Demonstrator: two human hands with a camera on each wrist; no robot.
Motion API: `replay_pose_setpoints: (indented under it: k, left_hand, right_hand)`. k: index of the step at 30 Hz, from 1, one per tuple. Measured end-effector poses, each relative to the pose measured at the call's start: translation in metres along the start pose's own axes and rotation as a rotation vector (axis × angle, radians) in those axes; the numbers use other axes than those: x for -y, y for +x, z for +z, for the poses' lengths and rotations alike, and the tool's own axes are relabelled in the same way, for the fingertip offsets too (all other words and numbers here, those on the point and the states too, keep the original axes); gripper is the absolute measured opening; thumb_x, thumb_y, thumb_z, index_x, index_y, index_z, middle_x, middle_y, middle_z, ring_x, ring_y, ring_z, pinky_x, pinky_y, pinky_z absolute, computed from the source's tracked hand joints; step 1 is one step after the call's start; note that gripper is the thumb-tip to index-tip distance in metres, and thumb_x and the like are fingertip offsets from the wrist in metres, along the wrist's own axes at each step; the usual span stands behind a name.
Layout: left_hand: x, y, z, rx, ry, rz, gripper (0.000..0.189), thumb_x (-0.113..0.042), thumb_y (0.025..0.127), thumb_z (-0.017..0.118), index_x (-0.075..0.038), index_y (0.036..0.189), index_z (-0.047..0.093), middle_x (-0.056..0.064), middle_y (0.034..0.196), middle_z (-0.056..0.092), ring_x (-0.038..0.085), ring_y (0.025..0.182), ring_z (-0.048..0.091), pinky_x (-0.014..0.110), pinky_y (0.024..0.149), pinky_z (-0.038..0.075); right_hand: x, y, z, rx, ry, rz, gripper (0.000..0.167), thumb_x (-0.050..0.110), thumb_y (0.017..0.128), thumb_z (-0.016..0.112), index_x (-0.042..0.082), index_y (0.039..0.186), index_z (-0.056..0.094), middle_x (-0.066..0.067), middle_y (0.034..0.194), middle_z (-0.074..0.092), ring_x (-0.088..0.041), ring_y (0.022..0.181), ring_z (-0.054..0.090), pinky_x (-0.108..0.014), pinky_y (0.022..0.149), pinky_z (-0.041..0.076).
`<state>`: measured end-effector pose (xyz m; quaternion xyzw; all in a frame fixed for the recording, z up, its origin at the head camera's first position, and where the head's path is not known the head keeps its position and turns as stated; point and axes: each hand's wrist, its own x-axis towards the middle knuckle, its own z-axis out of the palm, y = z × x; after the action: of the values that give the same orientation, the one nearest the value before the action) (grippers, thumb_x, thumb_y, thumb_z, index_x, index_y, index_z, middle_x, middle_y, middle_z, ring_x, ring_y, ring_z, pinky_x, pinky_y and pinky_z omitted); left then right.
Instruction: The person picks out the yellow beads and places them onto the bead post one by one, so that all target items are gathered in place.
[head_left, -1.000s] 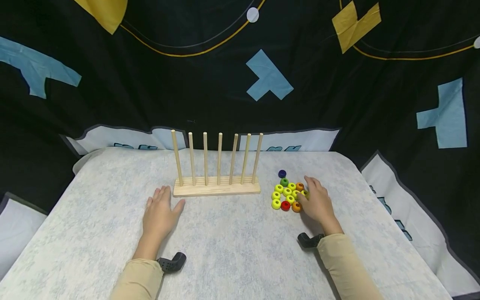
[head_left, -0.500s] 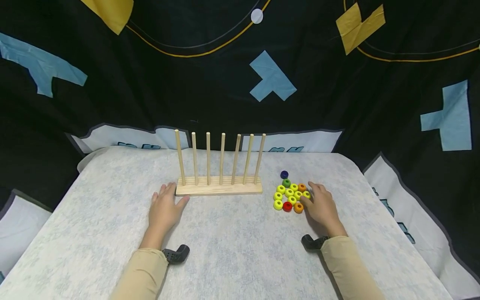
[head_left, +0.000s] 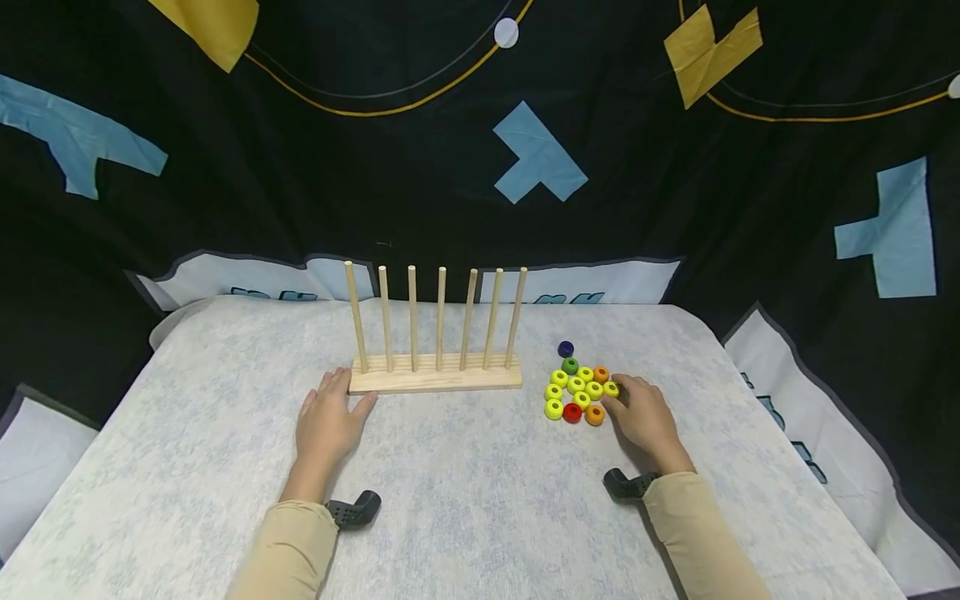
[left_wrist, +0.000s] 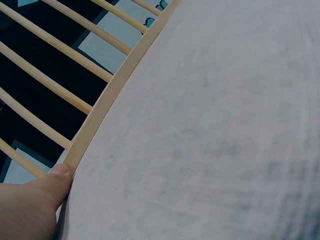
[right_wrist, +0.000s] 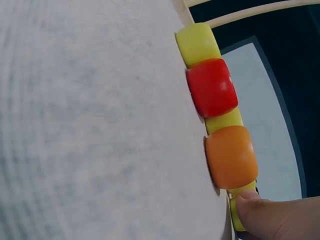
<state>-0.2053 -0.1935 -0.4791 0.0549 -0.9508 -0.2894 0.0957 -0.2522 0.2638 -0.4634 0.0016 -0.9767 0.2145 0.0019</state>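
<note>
A wooden rack (head_left: 435, 379) with several upright pegs stands at the table's far middle, its pegs bare. My left hand (head_left: 327, 425) rests at its left end, fingers fairly straight, with the thumb (left_wrist: 61, 170) touching the base's front edge. To the rack's right lies a cluster of beads, mostly yellow. My right hand (head_left: 647, 421) pinches a yellow bead (head_left: 611, 389) at the cluster's right side between thumb and fingers. In the right wrist view the thumb (right_wrist: 247, 200) presses on that bead; the other fingers are hidden.
Near the pinched bead lie orange beads (head_left: 595, 415), a red bead (head_left: 572, 413), a green bead (head_left: 570, 366) and a dark blue bead (head_left: 566, 349). A pale cloth (head_left: 480, 500) covers the table. Dark hanging fabric (head_left: 420, 192) stands behind it.
My left hand has moved right, up against the rack's base. My right hand has drawn back slightly from over the cluster and now pinches the yellow bead at its right side.
</note>
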Motion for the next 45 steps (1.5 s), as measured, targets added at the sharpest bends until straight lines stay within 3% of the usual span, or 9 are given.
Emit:
replay_pose_setpoints:
  k: [12, 19, 30, 45]
  left_hand:
    - [0.0, 0.003, 0.004, -0.011, 0.022, -0.011, 0.072, -0.039, 0.099, 0.059, 0.008, 0.148, 0.036, 0.031, 0.155, 0.034, 0.046, 0.148, 0.025, 0.061, 0.123, 0.011]
    - [-0.003, 0.002, 0.004, -0.04, 0.035, -0.01, 0.073, -0.04, 0.098, 0.061, 0.008, 0.147, 0.038, 0.031, 0.153, 0.036, 0.047, 0.147, 0.027, 0.059, 0.123, 0.015]
    - [-0.001, 0.0, 0.008, -0.063, 0.017, -0.025, 0.07, -0.038, 0.098, 0.061, 0.007, 0.148, 0.038, 0.029, 0.154, 0.037, 0.045, 0.147, 0.027, 0.058, 0.123, 0.017]
    - [0.0, -0.001, 0.007, -0.026, 0.06, -0.025, 0.072, -0.04, 0.1, 0.056, 0.007, 0.15, 0.033, 0.028, 0.156, 0.033, 0.044, 0.149, 0.024, 0.056, 0.124, 0.014]
  right_hand:
    - [-0.005, 0.001, 0.004, -0.053, 0.024, -0.014, 0.048, 0.027, 0.101, 0.059, 0.003, 0.141, 0.052, -0.023, 0.14, 0.054, -0.045, 0.132, 0.045, -0.062, 0.111, 0.037]
    - [-0.001, 0.001, 0.0, -0.118, 0.076, -0.032, 0.046, 0.025, 0.1, 0.06, 0.003, 0.14, 0.053, -0.021, 0.133, 0.058, -0.041, 0.122, 0.054, -0.059, 0.102, 0.046]
    - [0.039, 0.001, -0.009, -0.145, 0.19, -0.062, 0.046, 0.027, 0.1, 0.061, 0.004, 0.139, 0.054, -0.017, 0.132, 0.057, -0.037, 0.122, 0.054, -0.056, 0.102, 0.048]
    - [0.101, -0.005, -0.007, -0.203, 0.254, -0.252, 0.044, 0.026, 0.096, 0.067, 0.007, 0.135, 0.059, -0.011, 0.124, 0.061, -0.031, 0.117, 0.06, -0.049, 0.097, 0.053]
